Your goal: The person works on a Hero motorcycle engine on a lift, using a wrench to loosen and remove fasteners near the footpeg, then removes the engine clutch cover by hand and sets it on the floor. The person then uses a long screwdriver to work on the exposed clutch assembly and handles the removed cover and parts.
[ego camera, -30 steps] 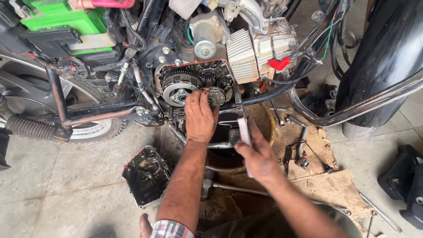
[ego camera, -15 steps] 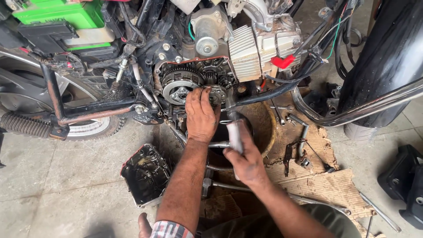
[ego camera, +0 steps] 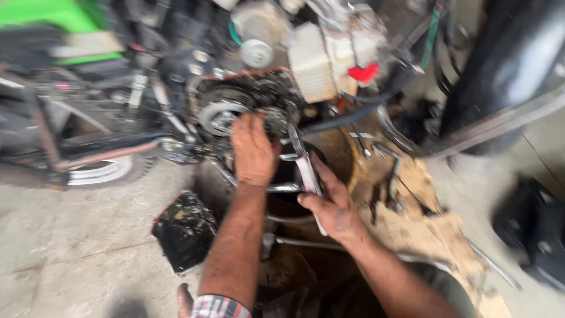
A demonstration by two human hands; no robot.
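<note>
An opened motorcycle engine [ego camera: 259, 106] crowds the upper middle, its exposed gears hemmed in by hoses and frame tubes. The left hand [ego camera: 253, 150] covers the gear face; the right hand [ego camera: 332, 203] holds a pale-handled tool [ego camera: 306, 171] just beside it, filling the gap below the engine. A round drain pan [ego camera: 338, 150] sits under the engine, with metal rods crossing in front of it. A black engine cover [ego camera: 185, 229] lies lower left. Bare concrete floor [ego camera: 76, 235] lies open on the left. Torn cardboard [ego camera: 424, 218] and a dark tyre [ego camera: 506, 65] block the right.
</note>
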